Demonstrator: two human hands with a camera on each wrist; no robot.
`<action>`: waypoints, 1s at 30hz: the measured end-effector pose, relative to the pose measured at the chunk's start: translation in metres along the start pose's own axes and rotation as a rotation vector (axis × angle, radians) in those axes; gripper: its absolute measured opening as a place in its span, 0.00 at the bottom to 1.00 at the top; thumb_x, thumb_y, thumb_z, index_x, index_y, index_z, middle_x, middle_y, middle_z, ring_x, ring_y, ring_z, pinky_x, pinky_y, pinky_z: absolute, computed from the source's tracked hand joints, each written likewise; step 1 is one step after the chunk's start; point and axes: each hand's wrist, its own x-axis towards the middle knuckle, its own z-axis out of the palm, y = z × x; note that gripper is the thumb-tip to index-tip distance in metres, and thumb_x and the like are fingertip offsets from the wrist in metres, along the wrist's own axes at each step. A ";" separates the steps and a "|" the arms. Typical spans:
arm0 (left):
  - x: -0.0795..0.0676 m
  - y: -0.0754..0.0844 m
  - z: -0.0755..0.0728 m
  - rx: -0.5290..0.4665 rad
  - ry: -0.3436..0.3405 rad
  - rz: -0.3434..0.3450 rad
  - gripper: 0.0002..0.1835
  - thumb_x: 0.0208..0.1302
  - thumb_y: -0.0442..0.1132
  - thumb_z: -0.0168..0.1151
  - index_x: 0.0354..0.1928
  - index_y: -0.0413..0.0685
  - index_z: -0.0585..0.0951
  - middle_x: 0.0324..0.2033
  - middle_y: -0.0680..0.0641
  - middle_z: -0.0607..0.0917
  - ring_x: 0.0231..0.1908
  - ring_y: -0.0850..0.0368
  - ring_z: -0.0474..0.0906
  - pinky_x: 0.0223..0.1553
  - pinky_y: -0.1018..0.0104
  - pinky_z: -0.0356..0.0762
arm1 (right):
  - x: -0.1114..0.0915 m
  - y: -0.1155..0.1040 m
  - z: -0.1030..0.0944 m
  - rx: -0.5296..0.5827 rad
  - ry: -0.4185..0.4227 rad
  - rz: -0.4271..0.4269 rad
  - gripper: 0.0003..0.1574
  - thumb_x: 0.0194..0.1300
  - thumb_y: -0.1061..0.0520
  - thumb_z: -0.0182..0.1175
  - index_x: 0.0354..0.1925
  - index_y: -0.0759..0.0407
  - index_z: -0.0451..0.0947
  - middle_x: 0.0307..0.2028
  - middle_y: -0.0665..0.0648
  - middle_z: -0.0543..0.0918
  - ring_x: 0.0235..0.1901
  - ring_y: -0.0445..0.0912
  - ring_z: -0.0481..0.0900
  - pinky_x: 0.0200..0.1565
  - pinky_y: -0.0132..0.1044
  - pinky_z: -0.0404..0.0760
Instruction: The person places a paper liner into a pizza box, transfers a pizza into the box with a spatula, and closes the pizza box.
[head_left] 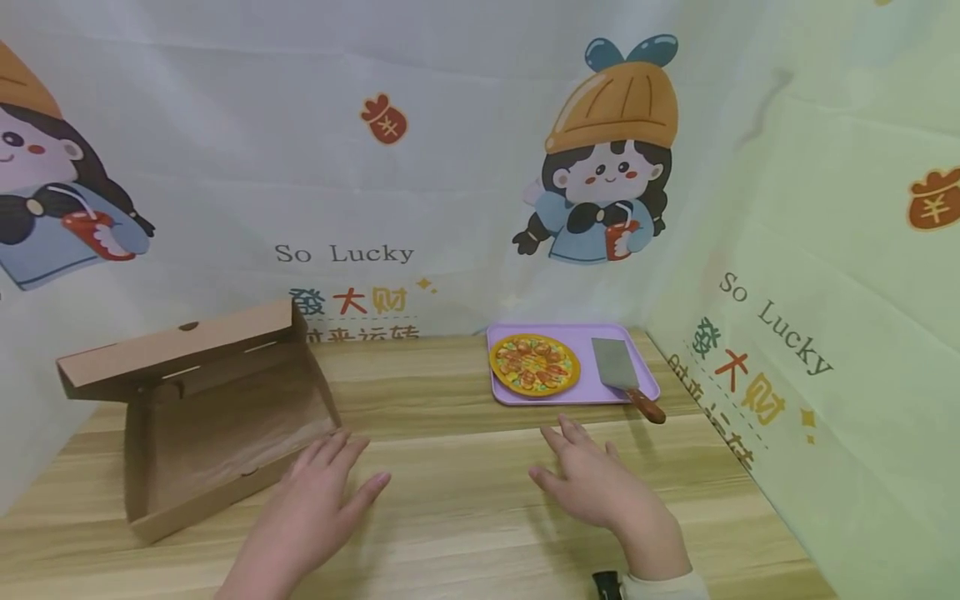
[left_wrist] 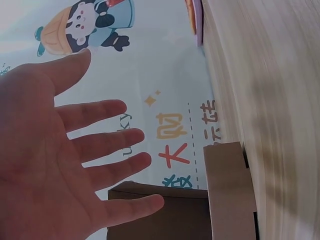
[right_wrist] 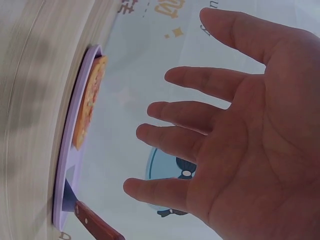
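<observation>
My left hand [head_left: 311,504] hovers with spread fingers by the near right corner of an open cardboard pizza box [head_left: 232,417], overlapping its edge in the head view; its palm is bare in the left wrist view. My right hand [head_left: 596,483], fingers also apart and holding nothing, is over the table in front of a purple tray [head_left: 585,400]. On that tray lies a small pizza [head_left: 534,365] with a golden crust and colourful toppings. Beside it rests a spatula [head_left: 615,363] with a flat metal blade, its wooden handle [right_wrist: 95,222] sticking out past the tray's near rim.
The box lid [head_left: 180,346] stands raised at the back left. A printed cloth [head_left: 450,167] hangs behind the wooden table [head_left: 450,517] and along its right side. A dark band [head_left: 606,585] shows near my right wrist.
</observation>
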 end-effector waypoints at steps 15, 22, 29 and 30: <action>-0.003 -0.001 -0.001 -0.006 0.011 -0.007 0.36 0.79 0.62 0.57 0.72 0.39 0.76 0.74 0.30 0.73 0.75 0.26 0.67 0.71 0.24 0.67 | -0.001 0.001 -0.002 -0.003 -0.002 -0.026 0.41 0.79 0.44 0.59 0.78 0.64 0.66 0.83 0.70 0.55 0.83 0.67 0.55 0.77 0.78 0.51; -0.005 -0.002 0.001 -0.021 0.026 -0.002 0.35 0.79 0.60 0.59 0.71 0.38 0.78 0.73 0.29 0.74 0.74 0.25 0.68 0.72 0.25 0.67 | 0.000 0.003 -0.005 -0.021 0.044 -0.052 0.40 0.79 0.45 0.60 0.79 0.64 0.65 0.82 0.72 0.58 0.81 0.69 0.58 0.78 0.75 0.54; -0.010 -0.011 0.002 -0.057 0.020 -0.020 0.34 0.78 0.59 0.60 0.71 0.37 0.77 0.72 0.30 0.76 0.74 0.25 0.68 0.73 0.27 0.67 | 0.002 0.004 -0.013 -0.090 0.144 -0.090 0.33 0.79 0.47 0.59 0.74 0.62 0.74 0.78 0.69 0.68 0.78 0.69 0.67 0.77 0.76 0.57; -0.011 -0.014 0.002 -0.062 0.018 -0.025 0.35 0.78 0.59 0.60 0.71 0.38 0.77 0.72 0.31 0.76 0.74 0.25 0.68 0.73 0.27 0.67 | 0.003 0.005 -0.015 -0.109 0.167 -0.098 0.32 0.79 0.47 0.59 0.73 0.62 0.75 0.77 0.69 0.70 0.77 0.68 0.68 0.76 0.76 0.58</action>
